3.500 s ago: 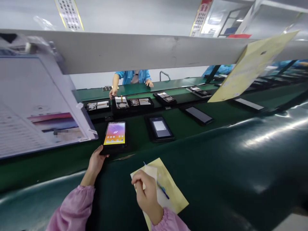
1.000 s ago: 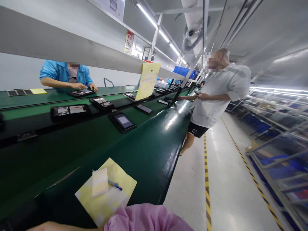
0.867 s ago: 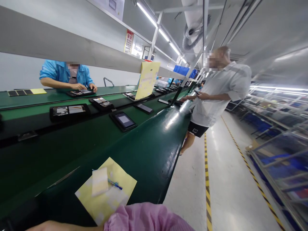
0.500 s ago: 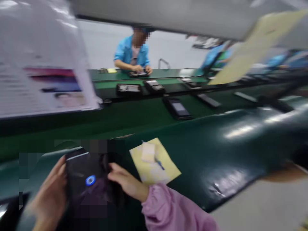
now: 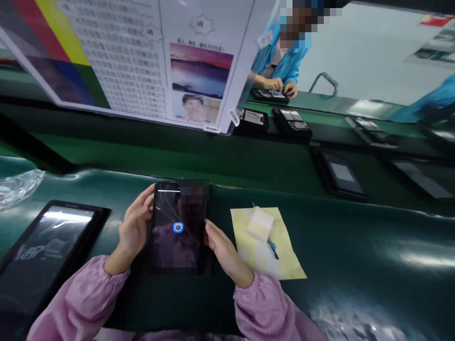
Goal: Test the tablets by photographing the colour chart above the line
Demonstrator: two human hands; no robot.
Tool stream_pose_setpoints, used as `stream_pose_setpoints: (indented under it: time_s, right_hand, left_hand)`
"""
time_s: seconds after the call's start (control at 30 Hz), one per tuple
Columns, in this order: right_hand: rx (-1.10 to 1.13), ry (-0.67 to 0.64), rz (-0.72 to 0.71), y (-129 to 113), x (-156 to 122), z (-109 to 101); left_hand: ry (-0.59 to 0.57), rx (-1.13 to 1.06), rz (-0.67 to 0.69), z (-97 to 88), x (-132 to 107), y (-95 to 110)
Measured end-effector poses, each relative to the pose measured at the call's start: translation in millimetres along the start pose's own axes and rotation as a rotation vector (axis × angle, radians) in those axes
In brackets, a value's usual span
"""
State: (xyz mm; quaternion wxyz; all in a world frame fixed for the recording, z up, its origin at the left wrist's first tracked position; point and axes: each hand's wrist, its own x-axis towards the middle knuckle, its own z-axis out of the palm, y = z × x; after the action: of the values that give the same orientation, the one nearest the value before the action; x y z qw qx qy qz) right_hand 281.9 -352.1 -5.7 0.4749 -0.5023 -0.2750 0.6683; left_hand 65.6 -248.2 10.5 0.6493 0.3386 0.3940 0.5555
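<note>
Between my two hands is a dark tablet (image 5: 167,251), its screen black with a small round blue-and-white icon and a pale strip along the top. My left hand (image 5: 135,225) grips its left edge, the fingers partly behind it. On the right edge my right hand (image 5: 223,248) closes with thumb and fingers. Just to the right, a yellow sheet (image 5: 287,255) lies on the green bench, bearing a white pad (image 5: 261,223) and a blue pen (image 5: 273,249) partly under the pad.
Another tablet (image 5: 53,255) in a black frame lies to my left, near some clear plastic (image 5: 21,187). A printed chart (image 5: 128,61) hangs in front. Beyond the bench, devices such as this one (image 5: 341,173) rest on a line, where a co-worker (image 5: 284,61) handles one.
The view has swung left, bringing the hanging chart and the left-hand tablet further into sight. Both hands still hold the tablet, which now appears smaller and further from me.
</note>
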Motion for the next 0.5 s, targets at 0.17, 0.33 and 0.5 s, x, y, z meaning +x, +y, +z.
stream_pose_setpoints:
  time_s: [0.17, 0.33, 0.5]
  right_hand:
    - [0.01, 0.04, 0.04, 2.3, 1.4, -2.7]
    - [0.02, 0.011, 0.043, -1.9, 0.5, -0.2]
    - [-0.026, 0.021, 0.049, -1.3, -0.6, -2.1]
  left_hand:
    - [0.001, 0.015, 0.011, 1.0, 1.9, -0.1]
    - [-0.013, 0.016, -0.001, -1.1, 1.9, -0.1]
    - [-0.016, 0.023, -0.008, -1.1, 1.0, -0.2]
